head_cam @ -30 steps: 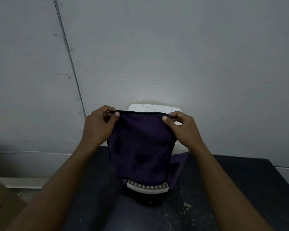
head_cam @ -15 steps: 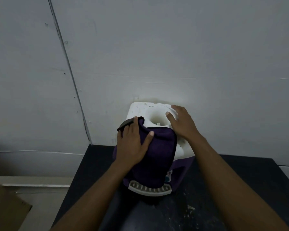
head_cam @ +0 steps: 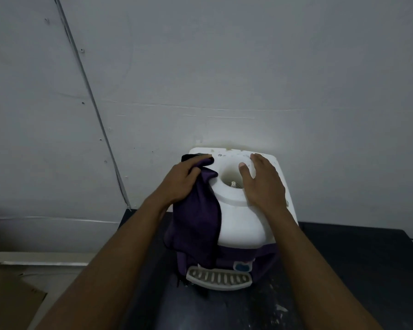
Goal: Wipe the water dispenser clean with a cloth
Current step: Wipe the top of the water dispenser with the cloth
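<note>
Your left fingers [head_cam: 191, 166] curl over a bunched purple cloth [head_cam: 197, 220], gripping it against the top left corner of the water dispenser [head_cam: 242, 225]. Your right fingers [head_cam: 260, 164] lie straight and flat on the white top, holding nothing, with the thumb at the rim of the round well. The left hand [head_cam: 180, 181] and the hanging cloth cover the dispenser's left side; the right hand [head_cam: 265, 186] hides part of its right edge. At centre frame: one dispenser, one cloth, one slotted drip tray [head_cam: 218, 279] below. It stands on one dark table [head_cam: 358, 260] against the grey wall [head_cam: 224, 67]. One thin cable [head_cam: 93, 110] runs down the upper left, and one cardboard sheet [head_cam: 7, 298] lies at the lower left.
</note>
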{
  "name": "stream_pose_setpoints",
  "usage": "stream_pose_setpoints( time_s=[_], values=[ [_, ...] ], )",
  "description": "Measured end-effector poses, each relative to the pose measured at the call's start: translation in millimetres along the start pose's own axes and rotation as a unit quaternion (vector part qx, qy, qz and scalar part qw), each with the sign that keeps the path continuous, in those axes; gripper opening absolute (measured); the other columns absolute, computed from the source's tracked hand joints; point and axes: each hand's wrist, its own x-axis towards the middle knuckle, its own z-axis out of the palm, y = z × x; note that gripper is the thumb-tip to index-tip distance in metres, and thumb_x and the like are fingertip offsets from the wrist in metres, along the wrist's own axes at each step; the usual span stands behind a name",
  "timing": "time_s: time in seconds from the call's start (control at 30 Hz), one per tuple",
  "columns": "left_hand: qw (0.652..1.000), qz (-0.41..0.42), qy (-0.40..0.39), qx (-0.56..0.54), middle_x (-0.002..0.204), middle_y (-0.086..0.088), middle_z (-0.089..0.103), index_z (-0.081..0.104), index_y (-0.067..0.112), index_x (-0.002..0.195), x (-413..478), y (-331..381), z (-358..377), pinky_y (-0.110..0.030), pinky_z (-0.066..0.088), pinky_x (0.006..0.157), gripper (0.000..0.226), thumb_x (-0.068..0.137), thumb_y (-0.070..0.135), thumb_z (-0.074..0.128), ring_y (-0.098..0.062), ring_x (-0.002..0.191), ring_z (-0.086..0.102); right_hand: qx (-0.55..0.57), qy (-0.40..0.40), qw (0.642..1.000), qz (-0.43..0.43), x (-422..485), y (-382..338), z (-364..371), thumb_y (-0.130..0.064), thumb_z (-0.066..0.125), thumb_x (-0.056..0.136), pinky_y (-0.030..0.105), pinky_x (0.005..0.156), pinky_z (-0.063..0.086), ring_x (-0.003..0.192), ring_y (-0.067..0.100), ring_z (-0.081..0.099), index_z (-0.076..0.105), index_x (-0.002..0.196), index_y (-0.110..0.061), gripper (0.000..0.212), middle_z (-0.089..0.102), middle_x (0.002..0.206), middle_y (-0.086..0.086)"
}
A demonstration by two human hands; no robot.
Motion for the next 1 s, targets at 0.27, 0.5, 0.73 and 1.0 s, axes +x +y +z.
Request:
stream_pose_setpoints(
  time_s=[0.27, 0.5, 0.73, 1.0],
  values=[
    [0.999, -0.020, -0.004, -0.043, 0.119, 0.014, 0.071, 0.072, 0.025, 0.122, 46.5, 5.2, 0.4, -0.034, 0.044, 0.111, 0.049, 0.097, 0.001, 0.037, -0.003, 0.118, 0.062, -0.003, 0.005, 1.000, 0.004, 0.9, -1.9, 0.4, -0.056, 0.044, 0.100, 0.035, 0.120, 0.026, 0.151, 0.009, 0.028, 0.039, 0.156, -0.027, 0.063, 0.035, 0.163, -0.012],
    [0.997, 0.023, 0.005, 0.073, 0.151, 0.011, 0.049, 0.044, 0.025, 0.150, 3.8, 13.2, 18.6, -0.038, 0.016, 0.125, 0.043, 0.110, 0.036, 0.033, -0.007, 0.140, 0.040, -0.016, 0.000, 1.000, 0.001, 0.6, -0.5, -2.5, -0.054, 0.045, 0.101, 0.036, 0.120, 0.028, 0.151, 0.010, 0.028, 0.038, 0.156, -0.028, 0.062, 0.034, 0.163, -0.013],
    [0.997, 0.041, 0.007, 0.071, 0.152, 0.006, 0.048, 0.042, 0.020, 0.152, 0.7, 10.9, 17.2, -0.040, 0.021, 0.124, 0.047, 0.110, 0.037, 0.033, -0.003, 0.137, 0.039, -0.038, -0.011, 0.999, -0.012, -2.2, -1.1, -1.6, -0.052, 0.044, 0.102, 0.036, 0.121, 0.026, 0.153, 0.012, 0.024, 0.033, 0.158, -0.025, 0.063, 0.030, 0.165, -0.010],
    [0.986, 0.062, -0.150, 0.043, 0.141, 0.019, 0.058, 0.058, 0.035, 0.141, 72.1, 15.1, -1.3, -0.022, 0.036, 0.111, 0.035, 0.107, 0.032, 0.050, 0.002, 0.129, 0.052, -0.032, 0.000, 0.999, -0.010, -1.2, -3.0, -0.3, -0.050, 0.049, 0.100, 0.036, 0.120, 0.027, 0.151, 0.012, 0.027, 0.035, 0.157, -0.024, 0.064, 0.033, 0.164, -0.009]
  ],
)
